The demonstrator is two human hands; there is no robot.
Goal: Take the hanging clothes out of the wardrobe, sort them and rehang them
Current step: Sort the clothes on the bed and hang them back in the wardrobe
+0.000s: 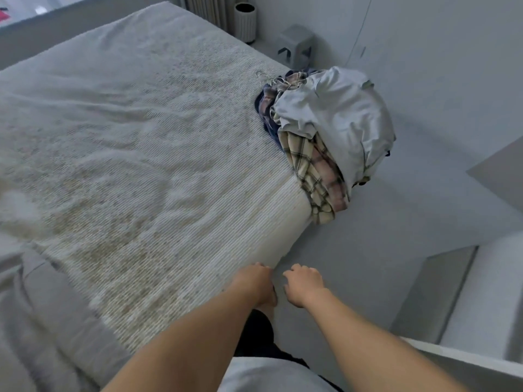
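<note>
Rumpled plaid-and-grey clothes heap (325, 134) on ribbed bedspread (135, 154)

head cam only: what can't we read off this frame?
- Lower garments in the heap of plaid and pale grey clothes: covered by the grey top layer.
- Wire hanger hooks: too small to count.
- Left hand fingertips: curled out of sight at the ribbed bedspread corner.
- Wardrobe: not identifiable.
- Left bed edge: blurred.
</note>
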